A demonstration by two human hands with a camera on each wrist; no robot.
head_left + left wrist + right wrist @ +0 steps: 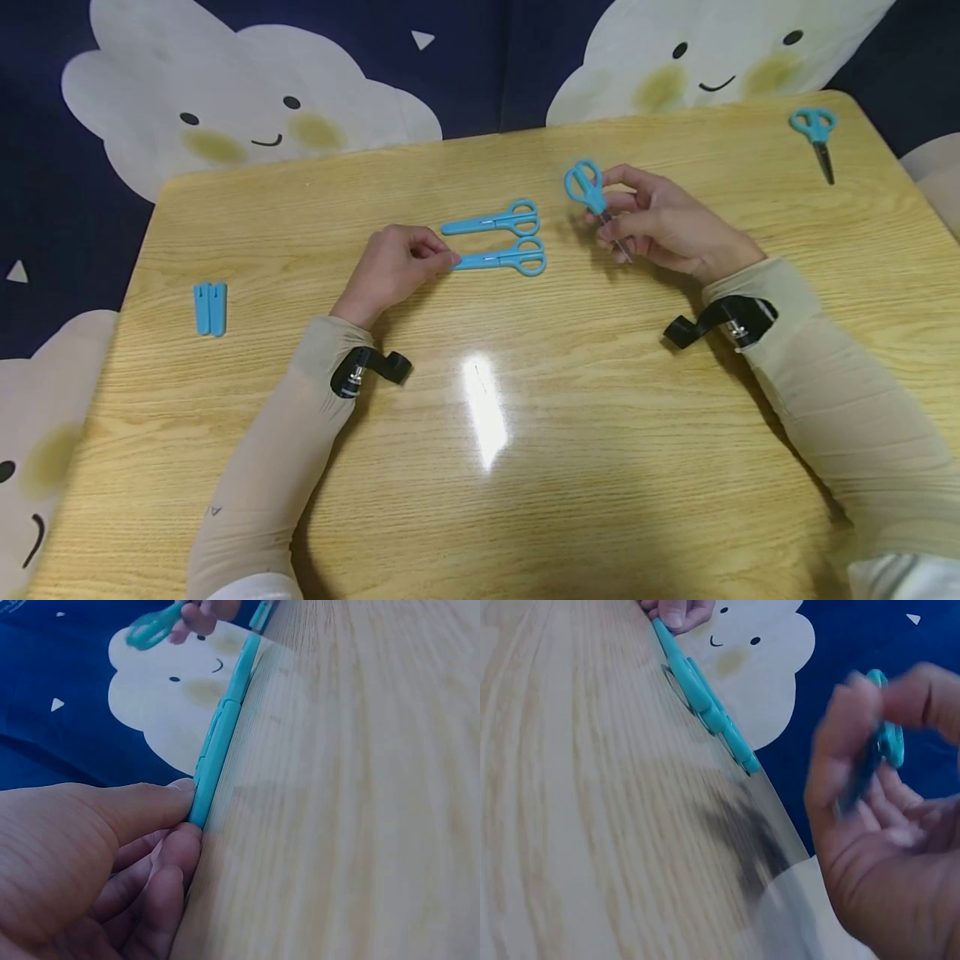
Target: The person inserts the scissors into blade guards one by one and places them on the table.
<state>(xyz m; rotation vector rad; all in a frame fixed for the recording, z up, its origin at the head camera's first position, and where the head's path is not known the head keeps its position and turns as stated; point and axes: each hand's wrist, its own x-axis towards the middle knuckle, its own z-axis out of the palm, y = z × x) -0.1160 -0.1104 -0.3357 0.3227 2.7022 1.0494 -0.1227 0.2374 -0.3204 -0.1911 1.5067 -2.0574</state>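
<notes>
Two blue scissors in blue sheaths lie side by side at mid-table. My left hand [395, 268] pinches the sheath tip of the nearer sheathed scissors [498, 259] between thumb and fingers; the left wrist view shows the thumb on top. Just behind lie the farther sheathed scissors [491, 222], untouched. Above the table on the right, my right hand [660, 218] holds bare-bladed scissors [592, 193] by the blades, the blue handles tilted up and away. In the right wrist view, these scissors are blurred and partly hidden by the fingers.
Two loose blue sheaths [210, 309] lie together on the left of the wooden table [525, 517]. Another pair of unsheathed scissors [816, 137] rests near the far right corner. Behind the table hangs dark blue cloth [480, 75] with cloud prints.
</notes>
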